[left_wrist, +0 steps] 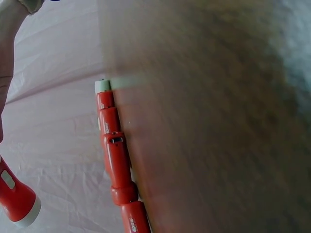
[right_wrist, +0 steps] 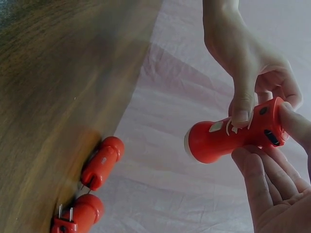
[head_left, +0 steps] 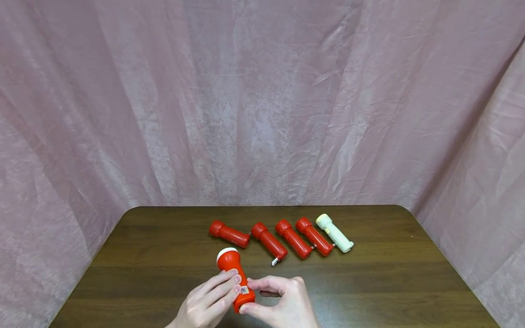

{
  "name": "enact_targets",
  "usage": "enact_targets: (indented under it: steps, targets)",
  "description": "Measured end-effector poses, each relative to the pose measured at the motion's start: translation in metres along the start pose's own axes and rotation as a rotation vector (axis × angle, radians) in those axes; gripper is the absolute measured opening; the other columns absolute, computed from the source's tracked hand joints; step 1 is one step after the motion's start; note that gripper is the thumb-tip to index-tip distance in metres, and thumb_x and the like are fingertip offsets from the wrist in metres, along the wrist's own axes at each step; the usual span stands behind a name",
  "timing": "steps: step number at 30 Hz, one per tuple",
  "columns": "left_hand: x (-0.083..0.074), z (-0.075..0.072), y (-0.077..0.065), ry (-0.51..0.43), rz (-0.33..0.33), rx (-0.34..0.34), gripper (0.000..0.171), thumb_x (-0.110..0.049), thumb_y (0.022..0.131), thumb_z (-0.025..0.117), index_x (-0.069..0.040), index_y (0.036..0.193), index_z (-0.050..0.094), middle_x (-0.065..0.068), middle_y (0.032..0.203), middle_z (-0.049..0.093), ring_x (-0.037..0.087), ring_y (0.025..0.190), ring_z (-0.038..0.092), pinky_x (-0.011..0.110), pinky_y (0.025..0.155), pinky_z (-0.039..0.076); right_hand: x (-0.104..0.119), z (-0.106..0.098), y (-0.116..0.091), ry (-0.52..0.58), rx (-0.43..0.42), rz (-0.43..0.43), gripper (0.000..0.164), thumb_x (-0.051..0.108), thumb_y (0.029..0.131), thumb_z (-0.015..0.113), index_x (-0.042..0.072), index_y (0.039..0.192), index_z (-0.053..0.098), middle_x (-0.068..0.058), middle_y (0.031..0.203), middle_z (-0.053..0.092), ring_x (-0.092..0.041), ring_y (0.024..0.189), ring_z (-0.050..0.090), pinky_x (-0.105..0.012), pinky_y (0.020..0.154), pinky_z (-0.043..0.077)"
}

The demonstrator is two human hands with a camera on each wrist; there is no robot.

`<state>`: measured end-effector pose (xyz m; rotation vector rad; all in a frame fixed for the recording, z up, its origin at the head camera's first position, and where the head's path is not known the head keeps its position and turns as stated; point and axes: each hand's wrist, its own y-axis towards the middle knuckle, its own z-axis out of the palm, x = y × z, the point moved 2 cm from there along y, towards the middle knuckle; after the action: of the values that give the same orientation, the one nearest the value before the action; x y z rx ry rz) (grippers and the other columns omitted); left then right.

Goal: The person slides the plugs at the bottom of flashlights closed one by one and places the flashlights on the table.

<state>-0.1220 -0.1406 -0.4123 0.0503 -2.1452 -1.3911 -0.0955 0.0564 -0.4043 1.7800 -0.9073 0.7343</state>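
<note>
A red flashlight with a white rim round its head is held in both hands, above the front of the table. My left hand grips its body from the left, the thumb lying along the side near a pale switch in the right wrist view. At the tail end, my right hand pinches the flashlight between thumb and fingers. A dark slot shows in the tail there. In the left wrist view only the flashlight's head and part of the barrel appear, at the lower left.
Behind the hands lies a row of several red flashlights, with a pale green-white flashlight at its right end. Metal plug prongs stick out of one red flashlight. A pink curtain hangs behind the brown wooden table.
</note>
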Motion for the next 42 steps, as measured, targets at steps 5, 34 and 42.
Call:
enact_targets:
  steps: [5,34,42]
  targets:
    - [0.0,-0.002,-0.002,-0.005,-0.004,0.001,0.026,-0.003,0.106,0.057,0.0,0.086,0.074,0.013,0.081,0.078,0.026,0.078,0.074,0.026,0.069,0.062,-0.001,0.003,0.0,0.006,0.009,0.007,0.028,0.019,0.077,0.095,0.011,0.101,0.084,-0.004,0.095,0.084,-0.002,0.086,0.079,-0.014,0.076,0.062]
    - [0.004,-0.016,-0.031,-0.054,-0.089,0.143,0.026,-0.012,0.109,0.056,-0.002,0.094,0.074,0.014,0.093,0.078,0.027,0.083,0.077,0.028,0.075,0.061,-0.016,0.019,0.003,-0.04,0.157,0.04,0.034,0.028,0.086,0.088,0.012,0.116,0.082,-0.004,0.105,0.084,-0.007,0.097,0.08,-0.016,0.081,0.062]
    - [0.002,-0.017,-0.038,-0.069,-0.135,0.181,0.027,-0.017,0.11,0.056,-0.003,0.095,0.074,0.014,0.098,0.077,0.023,0.089,0.074,0.027,0.077,0.06,-0.02,0.023,0.004,-0.097,0.163,0.001,0.033,0.03,0.087,0.087,0.011,0.114,0.083,-0.003,0.103,0.084,-0.006,0.095,0.079,-0.009,0.081,0.058]
